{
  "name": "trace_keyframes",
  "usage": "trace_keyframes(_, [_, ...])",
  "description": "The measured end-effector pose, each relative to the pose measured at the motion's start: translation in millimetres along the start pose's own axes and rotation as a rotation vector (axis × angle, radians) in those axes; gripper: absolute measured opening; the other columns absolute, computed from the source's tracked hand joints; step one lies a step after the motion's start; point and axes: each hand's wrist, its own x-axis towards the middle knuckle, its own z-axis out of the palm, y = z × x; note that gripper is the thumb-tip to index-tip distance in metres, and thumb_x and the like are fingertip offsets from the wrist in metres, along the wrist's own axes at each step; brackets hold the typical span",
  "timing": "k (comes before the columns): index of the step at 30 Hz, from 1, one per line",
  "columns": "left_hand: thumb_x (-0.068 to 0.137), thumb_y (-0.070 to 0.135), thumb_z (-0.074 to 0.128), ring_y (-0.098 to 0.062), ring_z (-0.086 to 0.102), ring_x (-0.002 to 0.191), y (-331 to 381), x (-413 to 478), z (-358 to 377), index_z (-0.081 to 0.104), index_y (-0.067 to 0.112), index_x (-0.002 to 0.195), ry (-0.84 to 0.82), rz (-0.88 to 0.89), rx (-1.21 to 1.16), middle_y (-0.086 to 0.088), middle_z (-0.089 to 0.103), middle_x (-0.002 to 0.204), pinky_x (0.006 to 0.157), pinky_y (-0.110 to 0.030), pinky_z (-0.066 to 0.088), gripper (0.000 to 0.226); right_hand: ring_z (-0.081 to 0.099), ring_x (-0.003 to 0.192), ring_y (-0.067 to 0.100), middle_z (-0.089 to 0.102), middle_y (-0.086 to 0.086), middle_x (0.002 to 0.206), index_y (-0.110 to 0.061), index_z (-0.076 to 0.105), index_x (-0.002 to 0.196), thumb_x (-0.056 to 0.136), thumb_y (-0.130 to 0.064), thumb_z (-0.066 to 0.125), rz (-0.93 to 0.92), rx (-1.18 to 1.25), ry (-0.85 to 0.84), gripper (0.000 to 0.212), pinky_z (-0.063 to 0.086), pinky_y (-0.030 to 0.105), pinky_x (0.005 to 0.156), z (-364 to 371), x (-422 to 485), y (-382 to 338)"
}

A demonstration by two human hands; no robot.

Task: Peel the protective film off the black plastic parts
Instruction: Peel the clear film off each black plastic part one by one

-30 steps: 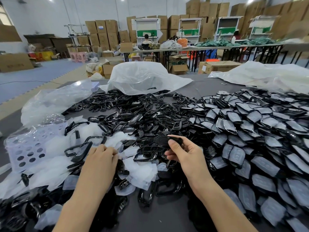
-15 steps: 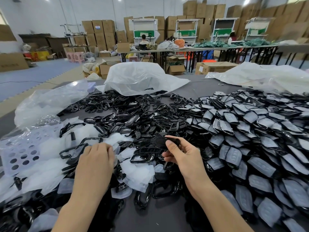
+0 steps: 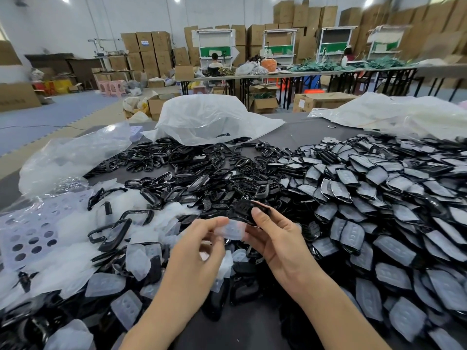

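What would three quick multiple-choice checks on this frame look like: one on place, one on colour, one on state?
1. Where does the pile of film-covered black plastic parts lie, relative to the hands?
A. To their right
B. To their left
C. On the floor

2. What colour is the perforated plastic basket at the left edge of the table?
A. Red
B. Pale lilac
C. Green

3. What is the left hand doing?
A. Lying flat on the table
B. Holding a box
C. Pinching a translucent piece of protective film

Key: 1 A, the film-faced parts spread across the right side of the grey table. 2 B, the basket with round holes looks pale lilac. 3 C, the fingertips pinch the film beside the black plastic part that the right hand grips.
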Motion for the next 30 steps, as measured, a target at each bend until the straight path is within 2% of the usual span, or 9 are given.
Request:
trace_keyframes(4, [0.095,0.015,0.061,-0.007,0.060,0.095,-5,1,3,0.058,0.042,0.111,0.010,0.035,0.089,0.019,0.057,0.102,0.081,-0.013,0.047,0.032,0.073,0.079,0.020,0.074,0.012,0.094,-0.014,0.080,0.084,0.077,-0.016,0.074,0.057,0.078,-0.022,0.009,0.061,0.026,0.065,1,0,-1])
trace_keyframes(8, [0.091,0.047,0.056,-0.002,0.060,0.095,-5,0,3,0.059,0.044,0.093,0.063,0.068,0.134,0.022,0.059,0.101,0.077,-0.008,0.042,0.005,0.075,0.080,0.021,0.074,0.012,0.093,-0.013,0.079,0.086,0.079,-0.016,0.074,0.088,0.073,-0.064,0.009,0.060,0.025,0.064,1,-3,0])
trace_keyframes(10, [0.090,0.055,0.050,-0.002,0.059,0.093,-5,-2,2,0.058,0.041,0.084,0.085,0.083,0.138,0.019,0.058,0.097,0.076,-0.010,0.042,0.018,0.075,0.080,0.021,0.074,0.011,0.093,-0.015,0.079,0.086,0.079,-0.017,0.074,0.084,0.047,-0.080,0.009,0.060,0.025,0.064,1,-4,1])
trace_keyframes(15, [0.097,0.039,0.053,-0.004,0.051,0.061,-6,3,0,0.055,0.041,0.090,0.088,-0.112,-0.090,0.006,0.058,0.070,0.060,-0.015,0.044,0.008,0.074,0.078,0.019,0.076,0.010,0.093,-0.018,0.080,0.083,0.080,-0.019,0.073,0.034,0.000,-0.043,0.008,0.059,0.023,0.065,1,-1,2])
trace_keyframes(19, [0.100,0.015,0.049,-0.012,0.061,0.068,-2,5,-4,0.061,0.047,0.110,0.045,-0.214,-0.272,0.006,0.060,0.068,0.075,-0.029,0.052,0.035,0.074,0.078,0.018,0.077,0.013,0.096,-0.014,0.081,0.087,0.078,-0.017,0.073,-0.015,-0.020,0.013,0.013,0.058,0.020,0.065,-3,3,6])
trace_keyframes(22, [0.099,0.013,0.048,-0.021,0.065,0.076,-2,4,-8,0.069,0.045,0.106,0.049,-0.238,-0.281,0.007,0.066,0.073,0.078,-0.037,0.052,0.039,0.074,0.077,0.020,0.076,0.016,0.096,-0.009,0.077,0.094,0.074,-0.015,0.075,-0.041,-0.017,0.056,0.022,0.058,0.020,0.065,-4,5,9])
trace_keyframes(26, [0.097,0.009,0.051,-0.026,0.063,0.078,-2,3,-8,0.064,0.054,0.112,-0.010,-0.144,-0.205,0.024,0.071,0.092,0.069,-0.017,0.050,0.049,0.075,0.077,0.022,0.076,0.017,0.094,-0.007,0.072,0.099,0.078,-0.010,0.075,-0.078,-0.037,0.110,0.021,0.058,0.021,0.065,-5,7,11])
trace_keyframes(28, [0.098,0.018,0.055,-0.011,0.066,0.076,-1,4,-6,0.065,0.054,0.106,-0.022,-0.059,-0.110,0.024,0.072,0.100,0.072,-0.014,0.049,0.039,0.075,0.077,0.022,0.076,0.016,0.092,-0.005,0.071,0.100,0.087,-0.003,0.071,-0.092,-0.051,0.129,0.013,0.059,0.021,0.066,-6,8,11])
trace_keyframes(30, [0.097,0.024,0.057,0.001,0.064,0.098,-1,4,-4,0.070,0.048,0.099,-0.041,0.030,0.007,0.027,0.068,0.107,0.082,-0.010,0.045,0.027,0.075,0.077,0.022,0.076,0.015,0.090,-0.006,0.071,0.100,0.089,-0.001,0.068,-0.095,-0.069,0.149,0.012,0.058,0.022,0.066,-6,8,11])
